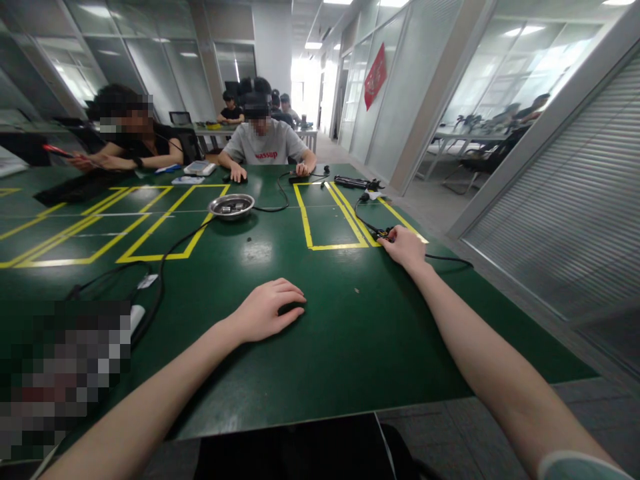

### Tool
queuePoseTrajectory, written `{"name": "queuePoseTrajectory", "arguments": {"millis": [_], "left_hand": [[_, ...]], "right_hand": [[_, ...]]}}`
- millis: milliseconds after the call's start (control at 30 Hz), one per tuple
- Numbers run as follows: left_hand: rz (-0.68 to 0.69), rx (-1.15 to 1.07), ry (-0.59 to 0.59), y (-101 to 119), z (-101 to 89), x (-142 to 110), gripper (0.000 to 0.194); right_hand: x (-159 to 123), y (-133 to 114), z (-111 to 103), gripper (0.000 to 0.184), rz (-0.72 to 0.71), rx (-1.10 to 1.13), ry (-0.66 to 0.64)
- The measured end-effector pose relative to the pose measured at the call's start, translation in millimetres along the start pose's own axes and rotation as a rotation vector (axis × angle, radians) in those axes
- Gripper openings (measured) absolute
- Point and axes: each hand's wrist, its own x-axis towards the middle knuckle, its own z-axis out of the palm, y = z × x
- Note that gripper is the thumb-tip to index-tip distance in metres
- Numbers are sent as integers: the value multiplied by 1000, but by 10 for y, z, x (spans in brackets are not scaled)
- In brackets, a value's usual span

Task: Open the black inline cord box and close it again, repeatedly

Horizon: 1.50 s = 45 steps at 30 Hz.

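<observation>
My left hand (273, 310) rests on the green tabletop (320, 373), fingers stretched and the thumb apart from them; nothing shows in it. Farther out at the right, my right hand (406, 247) has its fingers closed on a small dark object (384, 233) with coloured bits, too small to name. That object lies at the lower end of a yellow tape outline (337, 247). A black cable (357, 212) curves up from it, and another black cable (450, 259) runs out past my right wrist.
A steel bowl (231, 207) with small metal parts stands at mid-table. A dark tool-like object (356, 182) lies at the far right. A person in a grey shirt (265, 143) sits opposite, hands on the table; another person (145, 143) is at the left. Cables (163, 280) cross the left side.
</observation>
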Motion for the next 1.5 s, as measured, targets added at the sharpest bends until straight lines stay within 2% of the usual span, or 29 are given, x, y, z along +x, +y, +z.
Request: {"name": "queuePoseTrajectory", "arguments": {"millis": [300,400,533,633,700,767,867,933,1067,1233,1367,1500], "left_hand": [[0,-3,1,-5,4,-2,22],[-4,0,3,-2,0,-4,21],[1,4,4,-6,5,-4,21],[0,3,7,-12,15,-4,20],[-3,0,6,-15,20,-4,19],[-6,-3,4,-17,22,-5,19],[-3,-4,3,-22,23,-5,19],[1,0,4,-24,25,-5,18],[-10,0,7,-18,22,-6,18],[-17,-8,7,-7,17,-9,18],[-38,-11,34,6,24,-10,21],[-46,2,163,24,16,-11,30]], "right_hand": [[17,72,40,22,12,151,57],[9,66,4,33,3,217,68],[24,116,-30,49,-44,268,200],[40,188,-12,62,39,231,263],[50,234,24,65,112,178,234],[60,264,69,56,150,129,166],[67,269,118,41,135,104,103],[59,242,114,40,95,87,77],[4,119,18,47,9,28,-52],[-168,-144,-57,38,-185,112,-170],[-443,-450,-52,31,-507,285,-227],[-882,-823,-129,26,-934,526,-388]]}}
